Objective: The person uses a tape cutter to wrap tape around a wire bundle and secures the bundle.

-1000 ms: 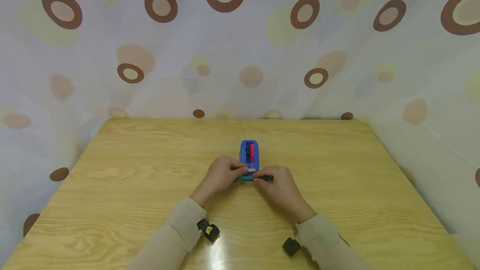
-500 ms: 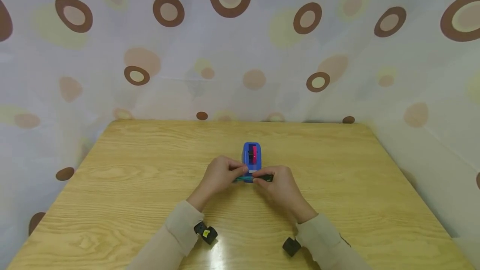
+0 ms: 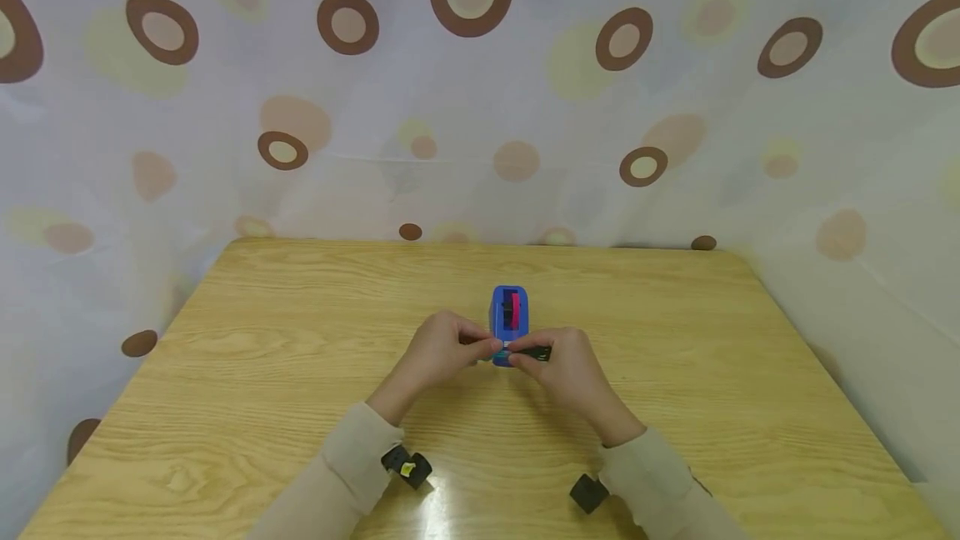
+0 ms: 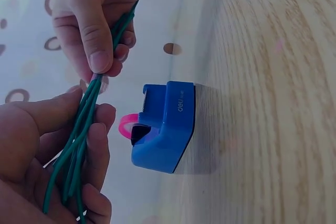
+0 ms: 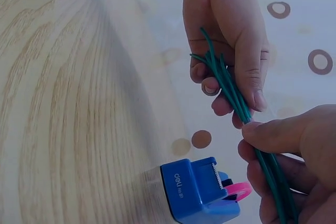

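Note:
Both hands hold a bundle of thin green wires [image 4: 79,140] in front of a blue tape dispenser [image 3: 508,340]. My left hand [image 3: 442,352] grips one end with thumb and curled fingers; loose wire ends fan out along its palm in the left wrist view. My right hand [image 3: 566,365] pinches the bundle near its middle, the other end running under its fingers. A small pale band, seemingly tape, shows on the wires beside the right fingertips, mostly covered. The dispenser [image 5: 189,192] stands upright just beyond the hands, with a pink tape core [image 5: 239,190] and a toothed cutting edge.
A wooden table [image 3: 337,290] spreads around the hands. Behind it and at the sides hangs a pale sheet [image 3: 525,90] patterned with brown rings and dots. Black wrist cameras [image 3: 408,467] sit at both sleeve cuffs.
The fingertips of the two hands have come closer together over the bundle, covering more of the pale strip. The head view has shifted slightly. The dispenser stays standing on the table.

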The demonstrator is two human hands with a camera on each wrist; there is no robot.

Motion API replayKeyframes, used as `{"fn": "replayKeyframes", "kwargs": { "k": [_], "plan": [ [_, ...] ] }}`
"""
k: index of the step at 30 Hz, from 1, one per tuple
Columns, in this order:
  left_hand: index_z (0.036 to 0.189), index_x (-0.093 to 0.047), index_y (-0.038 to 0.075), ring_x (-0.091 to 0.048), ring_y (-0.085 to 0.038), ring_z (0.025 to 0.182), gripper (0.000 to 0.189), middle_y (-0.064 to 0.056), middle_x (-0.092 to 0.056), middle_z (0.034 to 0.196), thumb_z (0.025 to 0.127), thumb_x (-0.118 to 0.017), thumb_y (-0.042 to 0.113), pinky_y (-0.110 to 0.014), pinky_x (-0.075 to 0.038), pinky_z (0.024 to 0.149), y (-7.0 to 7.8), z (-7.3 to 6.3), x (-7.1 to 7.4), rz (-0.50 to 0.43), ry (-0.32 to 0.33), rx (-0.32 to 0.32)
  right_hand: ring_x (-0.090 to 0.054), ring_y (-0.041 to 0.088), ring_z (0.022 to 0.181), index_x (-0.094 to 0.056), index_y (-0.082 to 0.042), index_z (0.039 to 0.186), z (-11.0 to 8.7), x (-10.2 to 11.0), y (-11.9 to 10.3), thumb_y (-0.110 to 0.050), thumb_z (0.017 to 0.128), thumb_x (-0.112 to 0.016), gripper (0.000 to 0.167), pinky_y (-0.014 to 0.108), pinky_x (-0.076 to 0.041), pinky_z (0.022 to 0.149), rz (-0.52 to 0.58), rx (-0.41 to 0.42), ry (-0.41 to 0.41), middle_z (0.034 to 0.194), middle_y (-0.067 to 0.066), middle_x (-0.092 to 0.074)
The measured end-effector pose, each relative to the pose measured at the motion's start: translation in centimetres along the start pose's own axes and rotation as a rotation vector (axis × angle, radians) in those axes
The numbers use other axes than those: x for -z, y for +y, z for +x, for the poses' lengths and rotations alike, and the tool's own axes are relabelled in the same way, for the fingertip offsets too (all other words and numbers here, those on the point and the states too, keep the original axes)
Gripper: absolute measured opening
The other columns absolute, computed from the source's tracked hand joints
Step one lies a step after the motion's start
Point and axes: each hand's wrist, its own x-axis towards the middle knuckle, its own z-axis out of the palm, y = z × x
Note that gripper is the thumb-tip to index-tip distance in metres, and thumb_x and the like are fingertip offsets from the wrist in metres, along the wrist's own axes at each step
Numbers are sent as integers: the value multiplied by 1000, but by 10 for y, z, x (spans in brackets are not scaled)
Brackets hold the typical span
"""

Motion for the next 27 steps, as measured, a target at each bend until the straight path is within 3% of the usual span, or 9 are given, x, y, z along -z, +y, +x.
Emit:
{"fn": "replayKeyframes", "kwargs": {
  "k": [8,14,27],
  "plan": [
    [92,-81,16,-65,-7,77,15,7,-73,88,93,-71,27,-29,-53,68,4,-2,4,27,-40,-20,-66,11,79,-80,-10,96,0,4,-4,-13,86,-78,11,26,-52,64,-21,6,-11,95,1,-74],
    [91,-81,17,-65,-6,84,12,8,-73,91,92,-73,26,-29,-53,74,6,-4,7,34,-65,-44,-68,12,85,-80,-11,96,0,6,-8,-13,85,-79,11,26,-53,65,-34,17,-12,95,1,-74],
    [94,-81,15,-65,-6,83,14,7,-73,91,92,-72,26,-30,-53,72,14,-11,12,60,-82,-74,-69,17,91,-80,-12,96,-1,10,-17,-13,84,-80,11,30,-55,71,-42,49,-7,96,0,-74]
  ]
}}
